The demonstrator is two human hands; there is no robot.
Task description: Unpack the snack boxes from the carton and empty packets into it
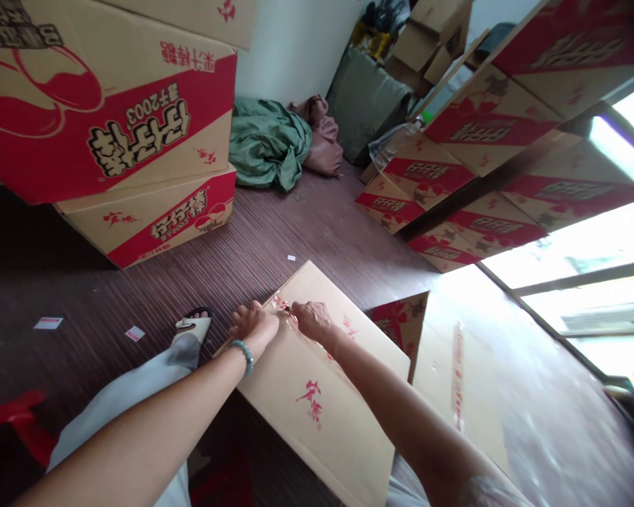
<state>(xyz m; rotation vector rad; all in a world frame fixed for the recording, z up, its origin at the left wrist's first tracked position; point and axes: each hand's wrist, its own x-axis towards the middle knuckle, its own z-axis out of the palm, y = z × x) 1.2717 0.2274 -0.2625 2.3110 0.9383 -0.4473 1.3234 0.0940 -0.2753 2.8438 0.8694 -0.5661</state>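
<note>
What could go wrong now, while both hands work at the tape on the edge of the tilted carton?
1. The tape strip, which the right hand seems to pinch beside the left hand, looks crumpled. It may tear or stick to the fingers.
2. The carton sits tilted and seems steadied only by the hands. It may slip toward the sandalled foot.

Stacked cartons (110,127) flank green cloth (267,141) by the wall (290,49).
</note>
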